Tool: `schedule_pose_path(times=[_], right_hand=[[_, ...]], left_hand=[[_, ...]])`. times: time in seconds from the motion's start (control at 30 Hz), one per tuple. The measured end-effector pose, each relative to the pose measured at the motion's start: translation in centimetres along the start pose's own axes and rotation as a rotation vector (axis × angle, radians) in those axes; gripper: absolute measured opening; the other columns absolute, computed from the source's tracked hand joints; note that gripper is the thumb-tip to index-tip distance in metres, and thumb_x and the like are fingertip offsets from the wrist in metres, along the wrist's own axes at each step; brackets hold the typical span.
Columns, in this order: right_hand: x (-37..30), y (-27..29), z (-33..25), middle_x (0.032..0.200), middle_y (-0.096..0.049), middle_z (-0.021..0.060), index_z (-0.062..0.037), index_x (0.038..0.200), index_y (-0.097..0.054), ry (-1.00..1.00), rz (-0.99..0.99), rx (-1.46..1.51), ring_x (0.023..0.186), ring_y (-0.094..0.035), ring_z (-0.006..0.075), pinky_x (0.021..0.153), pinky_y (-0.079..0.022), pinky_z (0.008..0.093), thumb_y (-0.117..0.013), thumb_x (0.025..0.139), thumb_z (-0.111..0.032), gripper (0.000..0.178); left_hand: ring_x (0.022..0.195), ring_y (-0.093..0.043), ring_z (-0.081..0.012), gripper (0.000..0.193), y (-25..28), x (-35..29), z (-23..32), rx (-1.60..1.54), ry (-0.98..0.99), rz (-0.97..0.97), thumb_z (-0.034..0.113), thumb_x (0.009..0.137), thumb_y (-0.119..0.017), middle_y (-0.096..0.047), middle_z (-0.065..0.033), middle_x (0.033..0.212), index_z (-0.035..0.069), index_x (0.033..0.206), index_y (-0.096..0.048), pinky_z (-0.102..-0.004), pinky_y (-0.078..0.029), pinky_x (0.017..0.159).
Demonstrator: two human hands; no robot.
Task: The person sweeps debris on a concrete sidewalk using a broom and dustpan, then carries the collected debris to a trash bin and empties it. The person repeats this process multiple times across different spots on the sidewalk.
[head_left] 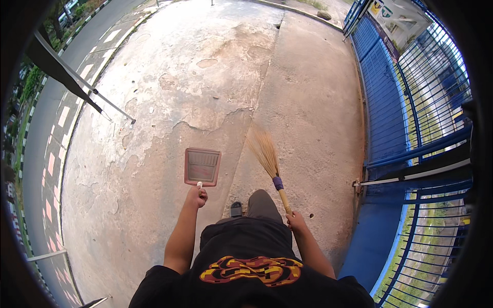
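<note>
My left hand (197,196) is closed round the pale handle end of a reddish dustpan (219,167), held out in front of me on the left. The dustpan's inside looks grey and ridged; I cannot tell whether it touches the ground. Lower right, my right hand (296,222) grips the light wooden handle of a broom (278,183). A purple band binds its straw bristles, which fan out forward and to the left over the concrete, to the right of the dustpan. Whether the bristle tips touch the ground cannot be made out.
Worn concrete ground (308,113) with peeling patches and a long seam stretches ahead. A blue metal gate (380,108) with bars runs along the right. On the left stand a thin metal pole (115,107) and a road (43,138). My sandalled foot (236,209) shows below.
</note>
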State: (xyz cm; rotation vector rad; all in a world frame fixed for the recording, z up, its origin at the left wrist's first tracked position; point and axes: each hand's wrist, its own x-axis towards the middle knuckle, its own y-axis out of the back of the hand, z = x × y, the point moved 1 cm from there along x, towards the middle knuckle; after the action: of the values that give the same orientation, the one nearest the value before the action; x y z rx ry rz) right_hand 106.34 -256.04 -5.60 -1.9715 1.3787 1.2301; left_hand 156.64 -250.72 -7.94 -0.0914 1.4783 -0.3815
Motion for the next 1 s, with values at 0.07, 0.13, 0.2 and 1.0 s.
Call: schedule_pose_path(times=[0.07, 0.13, 0.2, 1.0], right_hand=[[4.3, 0.1, -4.6, 0.067, -0.054, 0.0032, -0.0040, 0.106, -0.057, 0.006, 0.008, 0.009, 0.050, -0.051, 0.0127, 0.044, -0.044, 0.0306, -0.062, 0.097, -0.024, 0.023], [8.5, 0.5, -8.8, 0.068, -0.054, 0.0022, -0.0044, 0.107, -0.058, 0.006, 0.024, -0.007, 0.051, -0.051, 0.0110, 0.046, -0.043, 0.0288, -0.062, 0.098, -0.026, 0.024], [13.3, 0.7, -13.4, 0.069, -0.054, 0.0029, -0.0054, 0.107, -0.056, -0.003, 0.003, -0.039, 0.051, -0.051, 0.0120, 0.046, -0.044, 0.0303, -0.058, 0.100, -0.031, 0.027], [49.4, -9.8, -79.6, 0.069, -0.052, 0.0010, -0.0067, 0.113, -0.051, 0.013, -0.018, 0.114, 0.049, -0.048, 0.0103, 0.044, -0.043, 0.0295, -0.060, 0.096, -0.020, 0.023]], left_hand=[[0.051, -0.043, -0.0066, 0.014, -5.8, 1.1, 4.0, -0.001, -0.008, -0.024, 0.022, 0.106, -0.042, -0.045, 0.0028, 0.068, 0.009, 0.108, -0.044, -0.0194, -0.036, 0.042], [0.048, -0.041, -0.0052, 0.014, -10.7, 2.8, 6.6, -0.014, -0.049, 0.001, 0.020, 0.105, -0.044, -0.044, 0.0046, 0.064, 0.007, 0.108, -0.047, -0.0187, -0.036, 0.041], [0.049, -0.041, -0.0061, 0.015, -14.0, 4.2, 9.0, -0.032, -0.037, -0.030, 0.023, 0.106, -0.043, -0.045, 0.0033, 0.066, 0.008, 0.102, -0.044, -0.0186, -0.036, 0.041], [0.049, -0.041, -0.0066, 0.016, -63.5, 27.9, 58.0, 0.131, -0.082, 0.063, 0.022, 0.105, -0.042, -0.044, 0.0027, 0.066, 0.009, 0.095, -0.042, -0.0203, -0.035, 0.041]])
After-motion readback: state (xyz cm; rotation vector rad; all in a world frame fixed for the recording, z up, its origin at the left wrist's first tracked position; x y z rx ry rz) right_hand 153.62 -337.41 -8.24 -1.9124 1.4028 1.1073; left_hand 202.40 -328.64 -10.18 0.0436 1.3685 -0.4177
